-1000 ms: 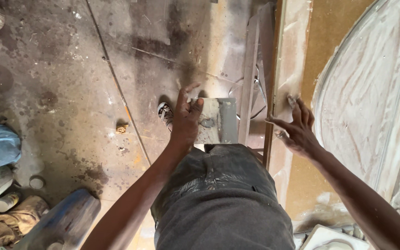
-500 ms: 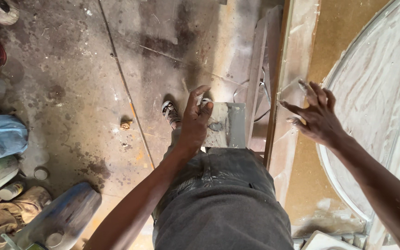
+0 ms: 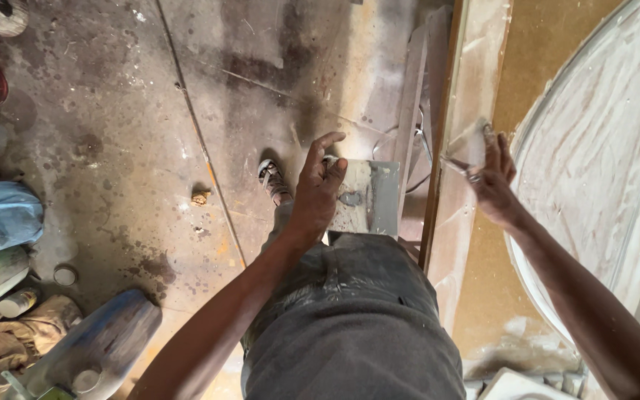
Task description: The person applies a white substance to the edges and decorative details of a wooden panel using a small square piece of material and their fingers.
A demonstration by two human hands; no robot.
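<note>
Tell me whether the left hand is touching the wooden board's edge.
No. The left hand holds a flat grey plate over the floor, apart from the board.

Stained rough concrete floor (image 3: 150,133)

Daylight scene, moderately bright, soft and even. Brightest area at right: pale curved panel (image 3: 616,148) and tan board (image 3: 550,67) look washed, low contrast. Concrete floor (image 3: 112,148) dimmer, with broad dark patch near top centre; no hard-edged shadows. No strong glare. Left hand (image 3: 316,189) fairly sharp; right hand (image 3: 494,178) slightly soft, likely motion blur. Wide-angle view: straight edges lean and bend toward frame borders. Clutter at left edge darker, less distinct.
</note>
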